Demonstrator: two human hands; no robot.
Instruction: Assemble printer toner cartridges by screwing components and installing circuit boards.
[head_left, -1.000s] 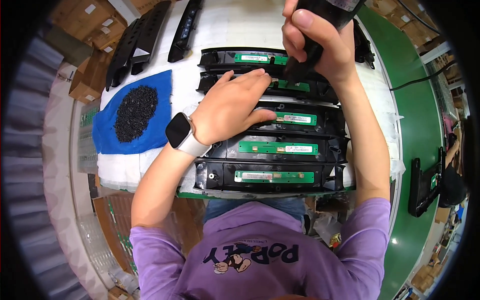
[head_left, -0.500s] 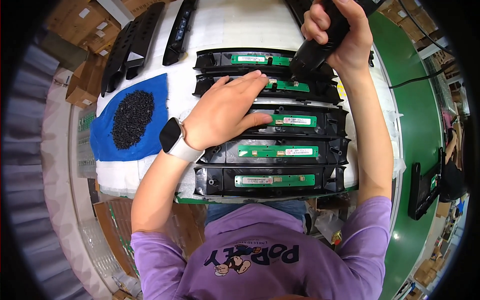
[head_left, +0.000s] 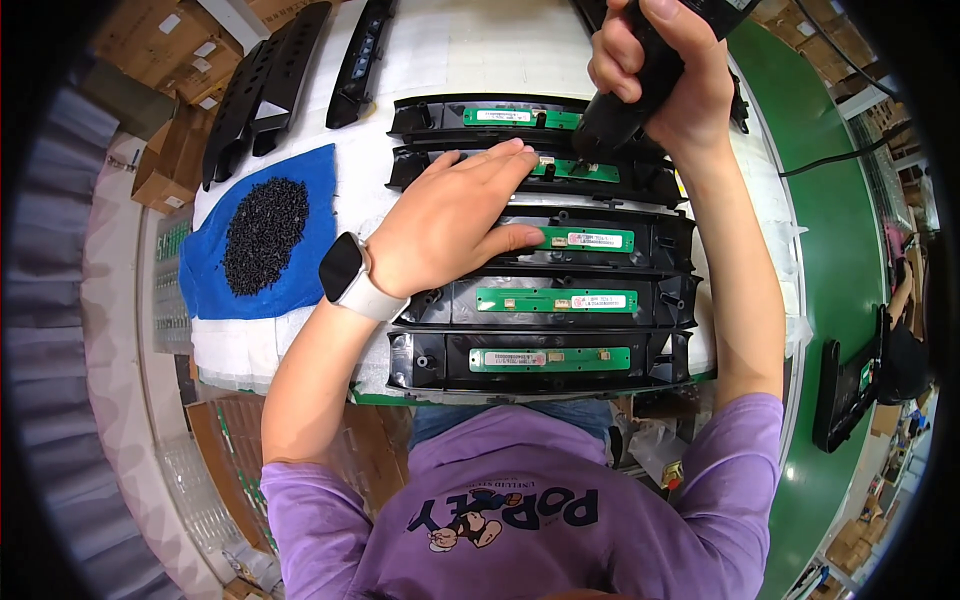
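Several long black plastic housings lie in a row on the white-covered table, each with a narrow green circuit board inside. My right hand (head_left: 690,95) is wrapped round a black electric screwdriver (head_left: 622,112), its tip pointing down at the circuit board (head_left: 602,172) in the second housing (head_left: 655,184) from the far end. Whether the bit touches a screw there is too small to tell. My left hand (head_left: 440,218) lies flat with fingers spread, fingertips at that same board. Its thumb rests by the left end of the board (head_left: 600,239) in the third housing (head_left: 515,222).
To the left, a blue cloth (head_left: 318,180) bears a heap of small black screws (head_left: 265,235). More black housings (head_left: 285,85) stand at the far left. A green surface (head_left: 800,230) runs along the right, with another black part (head_left: 835,400) on it and a cable (head_left: 830,160) above.
My right hand and the screwdriver have shifted slightly left, and the tool's tip has come down at the second board. My left hand stays in place.
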